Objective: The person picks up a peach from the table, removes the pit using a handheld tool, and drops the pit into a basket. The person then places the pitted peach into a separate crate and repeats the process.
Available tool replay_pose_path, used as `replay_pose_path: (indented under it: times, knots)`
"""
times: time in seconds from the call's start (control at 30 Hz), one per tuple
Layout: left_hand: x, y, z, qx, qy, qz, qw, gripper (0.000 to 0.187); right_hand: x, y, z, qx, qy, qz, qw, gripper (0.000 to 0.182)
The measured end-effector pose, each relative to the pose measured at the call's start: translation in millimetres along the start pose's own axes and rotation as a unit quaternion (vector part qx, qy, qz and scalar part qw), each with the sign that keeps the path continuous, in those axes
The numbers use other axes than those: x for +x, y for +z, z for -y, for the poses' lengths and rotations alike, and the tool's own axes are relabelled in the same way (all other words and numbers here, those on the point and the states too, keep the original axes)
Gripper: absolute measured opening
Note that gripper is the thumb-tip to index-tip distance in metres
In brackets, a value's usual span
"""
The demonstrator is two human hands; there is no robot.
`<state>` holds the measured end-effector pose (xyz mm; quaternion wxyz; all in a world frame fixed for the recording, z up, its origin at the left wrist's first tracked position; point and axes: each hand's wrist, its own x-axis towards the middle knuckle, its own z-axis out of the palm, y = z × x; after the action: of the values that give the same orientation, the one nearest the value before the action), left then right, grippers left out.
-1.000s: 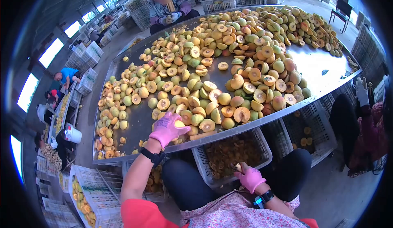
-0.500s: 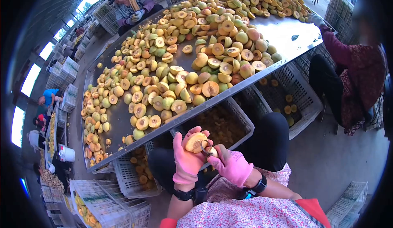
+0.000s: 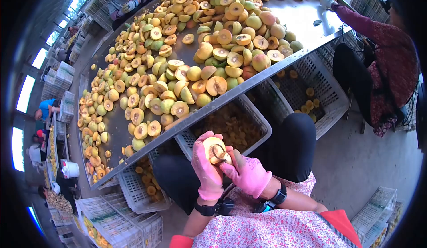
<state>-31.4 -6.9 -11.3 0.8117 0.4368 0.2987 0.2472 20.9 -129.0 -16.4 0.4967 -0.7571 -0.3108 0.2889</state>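
Note:
My left hand (image 3: 206, 173), in a pink glove, cradles a halved peach (image 3: 210, 144) with its cut yellow face turned up. In my pink-gloved right hand (image 3: 250, 176) is a coring tool (image 3: 226, 158) with a pale handle and a thin curved metal loop. That loop lies against the middle of the cut face, where the pit sits. Both hands are close together over my lap, just below the near edge of a metal table (image 3: 178, 128) heaped with peach halves (image 3: 216, 86).
Under the table stand plastic crates (image 3: 265, 130) holding fruit pieces. A person in a dark red sleeve (image 3: 362, 23) reaches onto the table at right; another person (image 3: 129, 3) works at far left. Stacked crates (image 3: 118, 221) stand at lower left.
The tool's loop has moved from the peach half's edge onto the middle of its cut face. My hands are closer together, and the whole view has shifted slightly.

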Motion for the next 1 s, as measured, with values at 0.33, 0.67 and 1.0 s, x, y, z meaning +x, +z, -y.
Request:
replay_pose_path:
  times: [0.33, 0.67, 1.0]
  knots:
    - [4.2, 6.9, 16.7, 0.110, 0.091, -0.067, 0.987, 0.068, 3.5, 4.2, -5.7, -0.027, 0.042, 0.030, 0.998, 0.049]
    - [-1.1, -2.1, 4.2, 0.132, 0.100, 0.022, 0.986, 0.076, -0.8, -6.1, -3.8, 0.196, 0.054, 0.157, 0.967, 0.044]
    - [-4.0, 7.8, -5.4, 0.040, -0.025, 0.140, 0.989, 0.081, -8.2, -9.4, -21.4, 0.651, 0.159, 0.321, 0.669, 0.043]
